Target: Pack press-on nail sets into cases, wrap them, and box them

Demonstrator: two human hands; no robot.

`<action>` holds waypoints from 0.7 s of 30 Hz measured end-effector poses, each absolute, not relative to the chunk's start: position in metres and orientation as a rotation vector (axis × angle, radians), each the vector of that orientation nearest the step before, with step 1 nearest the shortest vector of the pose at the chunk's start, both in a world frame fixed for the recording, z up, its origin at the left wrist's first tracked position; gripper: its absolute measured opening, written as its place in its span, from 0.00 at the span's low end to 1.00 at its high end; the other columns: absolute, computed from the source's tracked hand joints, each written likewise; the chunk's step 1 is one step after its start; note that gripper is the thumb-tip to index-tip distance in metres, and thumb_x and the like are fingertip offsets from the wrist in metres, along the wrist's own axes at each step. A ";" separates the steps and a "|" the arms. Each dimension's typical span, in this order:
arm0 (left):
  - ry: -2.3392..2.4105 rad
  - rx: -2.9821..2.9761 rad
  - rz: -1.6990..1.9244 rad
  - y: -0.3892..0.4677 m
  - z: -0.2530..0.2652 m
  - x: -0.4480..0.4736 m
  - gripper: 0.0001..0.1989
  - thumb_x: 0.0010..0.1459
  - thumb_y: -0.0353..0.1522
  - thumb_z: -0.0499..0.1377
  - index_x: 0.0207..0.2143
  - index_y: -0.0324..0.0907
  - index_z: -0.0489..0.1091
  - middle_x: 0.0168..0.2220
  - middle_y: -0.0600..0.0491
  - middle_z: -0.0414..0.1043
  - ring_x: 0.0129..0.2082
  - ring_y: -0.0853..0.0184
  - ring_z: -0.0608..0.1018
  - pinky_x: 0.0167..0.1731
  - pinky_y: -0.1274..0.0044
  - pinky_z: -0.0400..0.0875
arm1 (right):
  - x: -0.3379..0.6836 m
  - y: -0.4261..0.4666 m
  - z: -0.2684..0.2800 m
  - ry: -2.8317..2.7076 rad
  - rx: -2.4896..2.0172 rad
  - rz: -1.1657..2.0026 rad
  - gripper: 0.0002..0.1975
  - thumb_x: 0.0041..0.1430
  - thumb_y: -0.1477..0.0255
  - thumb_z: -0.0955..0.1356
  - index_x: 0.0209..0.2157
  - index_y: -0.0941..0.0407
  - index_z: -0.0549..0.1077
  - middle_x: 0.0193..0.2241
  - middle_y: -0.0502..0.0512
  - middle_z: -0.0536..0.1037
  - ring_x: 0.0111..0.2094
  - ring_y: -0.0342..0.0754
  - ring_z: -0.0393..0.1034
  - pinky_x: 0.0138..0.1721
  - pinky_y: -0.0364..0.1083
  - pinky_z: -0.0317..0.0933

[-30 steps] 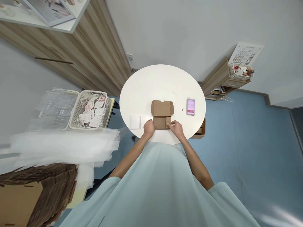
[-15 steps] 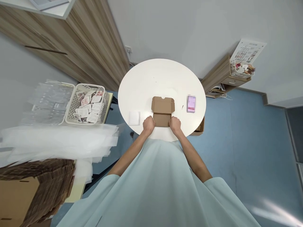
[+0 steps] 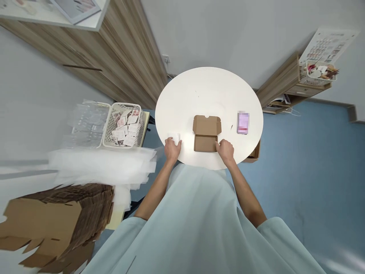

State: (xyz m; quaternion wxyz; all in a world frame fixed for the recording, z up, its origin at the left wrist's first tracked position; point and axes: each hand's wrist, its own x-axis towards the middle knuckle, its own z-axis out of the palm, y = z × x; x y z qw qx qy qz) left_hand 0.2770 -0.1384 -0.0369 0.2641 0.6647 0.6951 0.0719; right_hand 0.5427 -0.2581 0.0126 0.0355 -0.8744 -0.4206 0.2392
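Observation:
A small brown cardboard box [image 3: 205, 144] stands with its lid up on the round white table [image 3: 199, 91]. My right hand [image 3: 225, 151] is at the box's right wall, fingers curled and thumb against the edge. To the left, my left hand [image 3: 172, 150] lies over a flat white square piece [image 3: 176, 137], its thumb apart from the fingers. The hand covers part of that piece, and its material is hard to make out. A blurred-out pink and purple pack [image 3: 243, 122] lies on the table's right side.
On the left are a white basket [image 3: 139, 133] of small cards, clear plastic packaging [image 3: 89, 123], white sheets [image 3: 102, 163] and a stack of flat cardboard boxes [image 3: 94, 213]. A wooden cabinet [image 3: 131, 49] rises behind. At right, a low shelf unit [image 3: 281, 83] stands near the wall.
My left hand has let go of the box's left side and moved left onto the white square piece. My right hand stays at the box's right wall. The view has shifted left.

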 end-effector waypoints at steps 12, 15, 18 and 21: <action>2.081 1.714 0.120 -0.127 -0.043 0.253 0.23 0.56 0.42 0.72 0.45 0.39 0.68 0.49 0.39 0.74 0.54 0.49 0.77 0.56 0.63 0.72 | 0.542 -0.267 0.020 -1.195 -2.583 0.842 0.14 0.74 0.64 0.65 0.43 0.58 0.78 0.40 0.65 0.83 0.41 0.58 0.77 0.39 0.49 0.62; 2.014 1.665 0.170 -0.129 -0.037 0.259 0.21 0.59 0.38 0.69 0.49 0.41 0.66 0.47 0.44 0.76 0.50 0.53 0.79 0.52 0.65 0.74 | 0.543 -0.267 0.022 -1.172 -2.564 0.833 0.13 0.74 0.64 0.65 0.44 0.57 0.78 0.40 0.63 0.83 0.42 0.57 0.77 0.40 0.48 0.63; 1.890 1.649 0.302 -0.132 -0.027 0.267 0.16 0.62 0.34 0.65 0.50 0.44 0.65 0.49 0.48 0.78 0.48 0.59 0.80 0.51 0.69 0.74 | 0.545 -0.266 0.026 -1.172 -2.471 0.758 0.13 0.73 0.64 0.64 0.46 0.57 0.77 0.44 0.62 0.82 0.44 0.56 0.76 0.44 0.49 0.65; 1.651 1.658 0.409 -0.135 -0.010 0.283 0.14 0.64 0.34 0.62 0.51 0.45 0.67 0.54 0.49 0.77 0.49 0.62 0.80 0.52 0.72 0.74 | 0.548 -0.262 0.035 -1.223 -2.253 0.671 0.15 0.72 0.64 0.65 0.51 0.57 0.76 0.49 0.62 0.81 0.50 0.57 0.75 0.51 0.52 0.67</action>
